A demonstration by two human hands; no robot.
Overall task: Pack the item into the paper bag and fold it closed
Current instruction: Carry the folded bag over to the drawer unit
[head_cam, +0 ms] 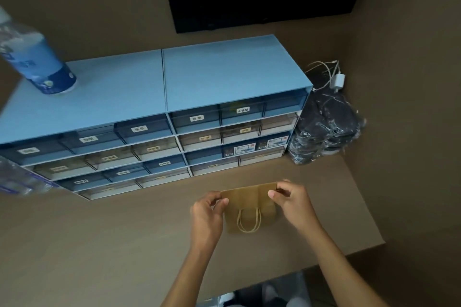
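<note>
A small brown paper bag (249, 198) lies flat on the tan desk (124, 232), its twisted paper handles pointing toward me. My left hand (207, 212) pinches the bag's far left corner between thumb and fingers. My right hand (290, 198) pinches the far right corner the same way. The far edge of the bag looks folded over into a band. No separate item shows; whether anything is inside the bag cannot be told.
A blue drawer cabinet (162, 117) with labelled drawers stands behind the bag. A water bottle (37, 65) sits on its top at left. Dark plastic-wrapped packs (326, 129) and a white charger (338, 81) lie at right. The desk's edge runs at lower right.
</note>
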